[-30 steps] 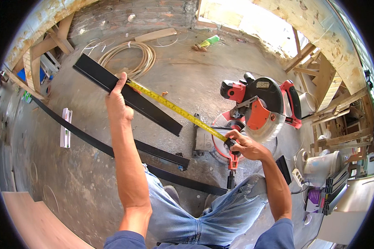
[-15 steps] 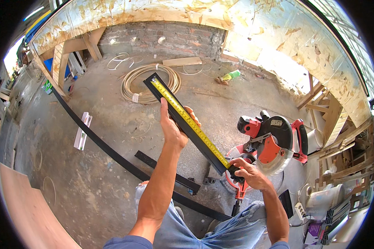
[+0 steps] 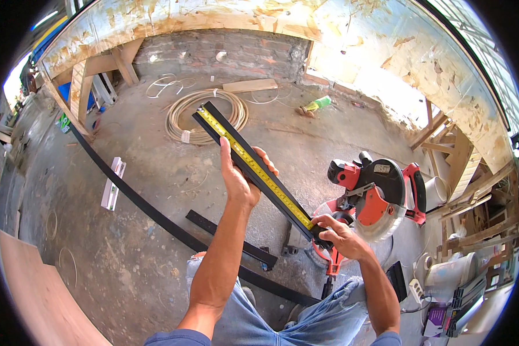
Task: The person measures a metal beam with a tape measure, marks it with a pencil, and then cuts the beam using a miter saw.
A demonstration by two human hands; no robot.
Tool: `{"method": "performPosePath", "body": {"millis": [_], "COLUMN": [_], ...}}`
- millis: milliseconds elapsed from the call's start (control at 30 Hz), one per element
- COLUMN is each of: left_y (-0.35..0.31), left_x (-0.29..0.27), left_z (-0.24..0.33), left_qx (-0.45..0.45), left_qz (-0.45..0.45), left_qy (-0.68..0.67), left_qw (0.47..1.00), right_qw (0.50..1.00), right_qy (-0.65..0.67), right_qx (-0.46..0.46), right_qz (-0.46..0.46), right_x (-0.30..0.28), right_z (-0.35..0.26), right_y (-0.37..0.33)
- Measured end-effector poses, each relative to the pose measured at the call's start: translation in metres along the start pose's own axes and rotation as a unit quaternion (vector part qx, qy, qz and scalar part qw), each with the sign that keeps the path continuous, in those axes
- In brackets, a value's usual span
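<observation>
A short black bar with a channel-like profile [image 3: 280,203] slants across the middle, held up off the floor. My left hand [image 3: 240,180] is closed around its upper half, thumb on the near side and fingertips showing past the far edge. Along the bar lies the yellow blade of a tape measure [image 3: 254,164], its end at the bar's upper end. My right hand [image 3: 341,235] grips the dark tape case at the lower end, fingers by the blade's mouth. The case is mostly hidden by that hand.
A red and black miter saw [image 3: 375,196] stands at right. A long black strip [image 3: 150,207] and a shorter black piece [image 3: 225,233] lie on the floor. Beyond are coiled tubing [image 3: 176,118] and a green bottle [image 3: 319,104]. A power strip [image 3: 416,291] sits at lower right.
The tape blade has shifted to the bar's near-left edge, exposing more black along its right. My right hand has moved slightly left with the case.
</observation>
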State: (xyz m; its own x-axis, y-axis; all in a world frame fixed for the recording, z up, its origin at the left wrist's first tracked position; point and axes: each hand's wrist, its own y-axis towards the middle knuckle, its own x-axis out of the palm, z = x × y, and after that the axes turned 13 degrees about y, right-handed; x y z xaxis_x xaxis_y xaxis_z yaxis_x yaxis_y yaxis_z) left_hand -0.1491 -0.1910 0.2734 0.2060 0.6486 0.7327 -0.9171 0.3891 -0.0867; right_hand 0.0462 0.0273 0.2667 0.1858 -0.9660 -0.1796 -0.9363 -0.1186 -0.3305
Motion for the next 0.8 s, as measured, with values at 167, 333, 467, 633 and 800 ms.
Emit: {"method": "performPosePath", "body": {"millis": [167,333,467,633,800], "left_y": [0.007,0.002,-0.002,-0.005,-0.002], "left_x": [-0.001,-0.012,-0.026,-0.04,-0.058], "left_z": [0.001,0.03,0.055,0.066,0.076], "left_qx": [0.003,0.049,0.116,0.144,0.152], "left_qz": [-0.007,0.097,0.157,0.131,0.116], "left_qy": [-0.012,-0.025,-0.022,-0.037,-0.02], "left_qw": [1.0,0.994,0.981,0.98,0.981], "right_qw": [0.999,0.981,0.961,0.945,0.927], "right_qy": [-0.017,-0.141,-0.219,-0.249,-0.28], "right_qx": [-0.029,-0.118,-0.117,-0.136,-0.17], "right_qz": [0.017,0.062,0.124,0.165,0.185], "right_x": [-0.005,-0.007,-0.014,-0.005,0.003], "right_z": [0.001,-0.006,-0.007,-0.021,-0.025], "right_y": [-0.002,-0.005,-0.02,-0.024,-0.022]}}
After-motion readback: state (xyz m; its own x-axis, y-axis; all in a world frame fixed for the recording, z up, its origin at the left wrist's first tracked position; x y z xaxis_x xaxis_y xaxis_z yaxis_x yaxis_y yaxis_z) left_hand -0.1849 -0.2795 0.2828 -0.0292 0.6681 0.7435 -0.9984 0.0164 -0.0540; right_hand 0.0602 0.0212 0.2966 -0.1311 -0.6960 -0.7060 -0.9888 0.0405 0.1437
